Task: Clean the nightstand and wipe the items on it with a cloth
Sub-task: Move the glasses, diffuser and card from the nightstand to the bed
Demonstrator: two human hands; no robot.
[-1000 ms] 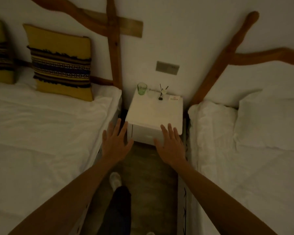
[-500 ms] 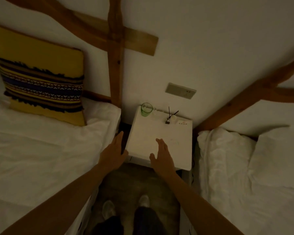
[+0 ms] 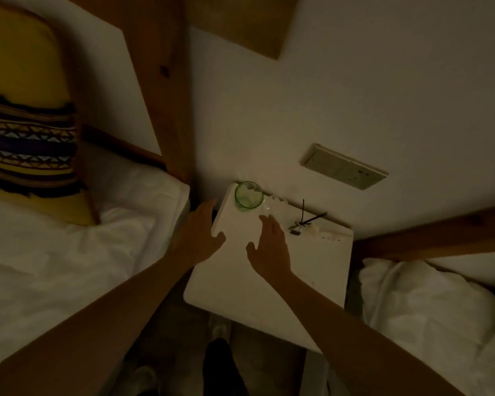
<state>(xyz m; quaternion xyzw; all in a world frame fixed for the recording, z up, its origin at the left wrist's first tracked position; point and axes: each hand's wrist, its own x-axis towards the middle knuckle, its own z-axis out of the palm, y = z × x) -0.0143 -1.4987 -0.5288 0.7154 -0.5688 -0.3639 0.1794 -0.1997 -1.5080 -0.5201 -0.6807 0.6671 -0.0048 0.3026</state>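
On one white nightstand (image 3: 269, 284), one green glass (image 3: 248, 195), two hands, left (image 3: 202, 237), right (image 3: 270, 247), grip wide, empty

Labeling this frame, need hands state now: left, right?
Left hand: open, holds nothing, at the nightstand's left edge.
Right hand: open, holds nothing, fingers extended toward the green glass.

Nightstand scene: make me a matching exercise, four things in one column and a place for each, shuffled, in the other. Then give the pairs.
Things:
1. green glass
2. striped yellow pillow
3. wall plate
4. reed diffuser

Places:
A. on the wall above the nightstand
B. at the nightstand's back left corner
C. on the bed to the left
D. on the nightstand, right of the right hand

Pairs: 1-B, 2-C, 3-A, 4-D
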